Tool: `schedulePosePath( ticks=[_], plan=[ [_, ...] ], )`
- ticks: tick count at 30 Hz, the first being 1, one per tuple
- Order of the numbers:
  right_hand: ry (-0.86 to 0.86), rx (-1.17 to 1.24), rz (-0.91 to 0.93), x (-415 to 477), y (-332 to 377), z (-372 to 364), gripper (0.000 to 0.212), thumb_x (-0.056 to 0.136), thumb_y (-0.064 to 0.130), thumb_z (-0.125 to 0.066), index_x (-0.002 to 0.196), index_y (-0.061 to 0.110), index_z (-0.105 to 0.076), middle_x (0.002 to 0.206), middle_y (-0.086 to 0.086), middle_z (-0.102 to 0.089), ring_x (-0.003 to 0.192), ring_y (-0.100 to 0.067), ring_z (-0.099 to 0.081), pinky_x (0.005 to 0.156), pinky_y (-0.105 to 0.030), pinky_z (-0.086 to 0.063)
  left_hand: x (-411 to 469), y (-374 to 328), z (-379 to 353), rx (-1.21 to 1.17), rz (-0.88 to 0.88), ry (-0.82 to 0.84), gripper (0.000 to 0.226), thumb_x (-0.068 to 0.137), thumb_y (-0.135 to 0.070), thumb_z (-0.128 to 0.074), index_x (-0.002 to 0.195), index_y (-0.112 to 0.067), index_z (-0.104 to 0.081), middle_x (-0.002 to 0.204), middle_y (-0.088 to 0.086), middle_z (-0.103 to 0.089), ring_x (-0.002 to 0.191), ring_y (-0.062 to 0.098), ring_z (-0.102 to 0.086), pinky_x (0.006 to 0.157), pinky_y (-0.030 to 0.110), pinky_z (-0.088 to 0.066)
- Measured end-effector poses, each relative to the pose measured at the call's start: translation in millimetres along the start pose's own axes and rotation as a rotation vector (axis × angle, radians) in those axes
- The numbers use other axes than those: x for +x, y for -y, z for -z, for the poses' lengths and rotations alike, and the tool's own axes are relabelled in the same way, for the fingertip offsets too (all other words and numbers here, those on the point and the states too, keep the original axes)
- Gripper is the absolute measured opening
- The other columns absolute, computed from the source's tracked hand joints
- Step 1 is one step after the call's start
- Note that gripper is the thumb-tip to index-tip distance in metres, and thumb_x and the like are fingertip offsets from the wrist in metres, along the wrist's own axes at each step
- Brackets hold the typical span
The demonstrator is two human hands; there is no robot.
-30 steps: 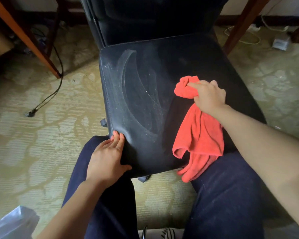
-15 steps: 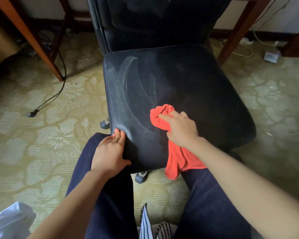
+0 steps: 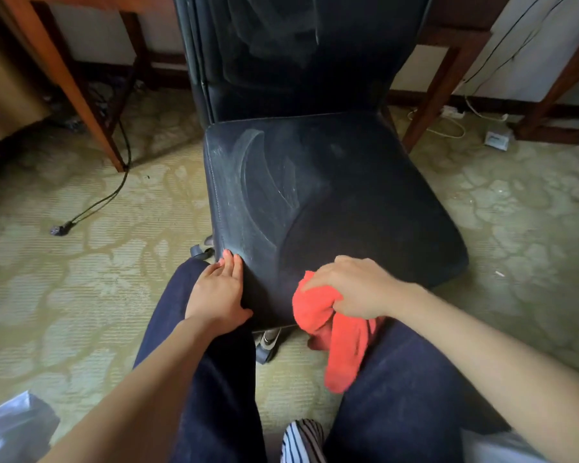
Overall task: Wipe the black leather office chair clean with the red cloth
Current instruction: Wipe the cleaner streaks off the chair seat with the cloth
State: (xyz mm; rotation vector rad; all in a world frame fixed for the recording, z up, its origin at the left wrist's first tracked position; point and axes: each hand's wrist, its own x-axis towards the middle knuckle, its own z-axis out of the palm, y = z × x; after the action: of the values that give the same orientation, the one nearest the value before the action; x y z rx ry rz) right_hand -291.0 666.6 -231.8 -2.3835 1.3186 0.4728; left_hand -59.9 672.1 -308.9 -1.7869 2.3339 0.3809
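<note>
The black leather office chair (image 3: 341, 195) stands straight ahead, its seat dusty on the left with curved wiped streaks and darker on the right. My right hand (image 3: 355, 287) grips the bunched red cloth (image 3: 335, 332) at the seat's front edge, and the cloth's loose end hangs down over my right thigh. My left hand (image 3: 219, 294) rests on the seat's front left corner, fingers straight on top and thumb against the front face. The chair back (image 3: 291, 51) shows faint dusty smears.
Patterned green carpet (image 3: 81, 279) surrounds the chair. Wooden desk legs (image 3: 71, 85) stand at the left and behind the chair on the right (image 3: 438, 85). A black cable (image 3: 94, 202) trails on the floor left; white cables and an adapter (image 3: 497, 140) lie at the right. My knees flank the seat's front.
My right hand has dragged the red cloth from the seat's right middle toward me and leftward, down to the front edge. My left hand has stayed on the front left corner.
</note>
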Motion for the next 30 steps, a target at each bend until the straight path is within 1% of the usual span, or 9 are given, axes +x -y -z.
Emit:
schedulePosePath(
  ticks=[6, 9, 13, 16, 18, 20, 22, 26, 30],
  plan=[
    [-0.356, -0.098, -0.086, 5, -24, 80, 0.067, 0.080, 0.013, -0.057, 0.137, 0.045, -0.042, 0.137, 0.018, -0.045, 0.114, -0.019, -0.042, 0.073, -0.032, -0.042, 0, 1, 2, 0.021, -0.014, -0.003, 0.105, 0.079, -0.051, -0.061, 0.149, 0.000, -0.002, 0.157, 0.023, -0.007, 0.145, 0.024, -0.020, 0.118, 0.029, -0.014],
    [-0.516, 0.030, -0.132, 31, -33, 69, 0.069, 0.080, 0.006, -0.055, 0.139, 0.038, -0.043, 0.145, 0.016, -0.040, 0.114, -0.025, -0.041, 0.083, -0.042, -0.049, 0, 1, 3, 0.031, -0.015, -0.007, 0.104, 0.079, -0.050, -0.060, 0.150, -0.001, -0.001, 0.158, 0.021, -0.006, 0.145, 0.023, -0.020, 0.117, 0.027, -0.013],
    [-0.371, 0.049, -0.090, 62, -22, 8, 0.071, 0.081, 0.006, -0.056, 0.142, 0.038, -0.038, 0.151, 0.012, -0.032, 0.119, -0.028, -0.038, 0.084, -0.047, -0.051, 2, 1, 1, 0.037, -0.022, -0.011, 0.104, 0.079, -0.048, -0.059, 0.150, 0.001, -0.002, 0.158, 0.022, -0.007, 0.145, 0.024, -0.020, 0.117, 0.028, -0.012],
    [-0.427, -0.150, 0.164, 71, -1, -28, 0.067, 0.070, 0.035, -0.078, 0.132, 0.037, -0.053, 0.135, 0.004, -0.054, 0.105, -0.032, -0.053, 0.073, -0.042, -0.053, 2, 2, -2, 0.025, -0.016, -0.004, 0.102, 0.077, -0.046, -0.058, 0.150, 0.001, -0.005, 0.157, 0.023, -0.009, 0.145, 0.024, -0.022, 0.118, 0.029, -0.013],
    [-0.473, -0.274, 0.219, 80, -4, -43, 0.070, 0.061, 0.043, -0.082, 0.126, 0.038, -0.058, 0.124, 0.003, -0.061, 0.094, -0.029, -0.059, 0.066, -0.038, -0.050, 2, 3, -6, 0.033, -0.011, -0.025, 0.104, 0.068, -0.043, -0.065, 0.147, 0.005, -0.018, 0.153, 0.028, -0.022, 0.139, 0.028, -0.035, 0.115, 0.032, -0.025],
    [-0.552, -0.283, 0.185, 91, -12, -45, 0.072, 0.057, 0.037, -0.083, 0.125, 0.037, -0.059, 0.119, 0.004, -0.064, 0.088, -0.028, -0.060, 0.063, -0.036, -0.050, 4, 5, -10, 0.021, -0.009, -0.027, 0.107, 0.046, -0.041, -0.077, 0.134, 0.010, -0.044, 0.136, 0.032, -0.046, 0.118, 0.033, -0.058, 0.101, 0.036, -0.044],
    [-0.620, -0.250, 0.145, 103, -19, -42, 0.068, 0.059, 0.033, -0.082, 0.124, 0.035, -0.060, 0.114, 0.004, -0.065, 0.085, -0.027, -0.061, 0.060, -0.034, -0.051, 8, 7, -14, 0.002, -0.017, -0.029, 0.108, 0.029, -0.039, -0.082, 0.121, 0.012, -0.057, 0.122, 0.032, -0.058, 0.101, 0.035, -0.066, 0.089, 0.038, -0.053],
    [-0.643, -0.144, -0.046, 135, -32, -24, 0.061, 0.064, 0.028, -0.081, 0.122, 0.030, -0.062, 0.109, 0.003, -0.067, 0.088, -0.030, -0.060, 0.057, -0.034, -0.053, 9, 9, -16, 0.016, -0.018, -0.017, 0.109, 0.026, -0.040, -0.084, 0.119, 0.011, -0.059, 0.119, 0.033, -0.059, 0.096, 0.036, -0.068, 0.087, 0.039, -0.054],
    [-0.546, -0.046, -0.341, 163, -52, 0, 0.051, 0.088, 0.038, -0.060, 0.136, 0.037, -0.044, 0.125, 0.007, -0.056, 0.111, -0.028, -0.047, 0.069, -0.037, -0.045, 8, 9, -14, 0.022, -0.009, 0.017, 0.110, 0.027, -0.042, -0.086, 0.120, 0.010, -0.059, 0.120, 0.032, -0.059, 0.096, 0.035, -0.068, 0.088, 0.038, -0.053]
  ],
)
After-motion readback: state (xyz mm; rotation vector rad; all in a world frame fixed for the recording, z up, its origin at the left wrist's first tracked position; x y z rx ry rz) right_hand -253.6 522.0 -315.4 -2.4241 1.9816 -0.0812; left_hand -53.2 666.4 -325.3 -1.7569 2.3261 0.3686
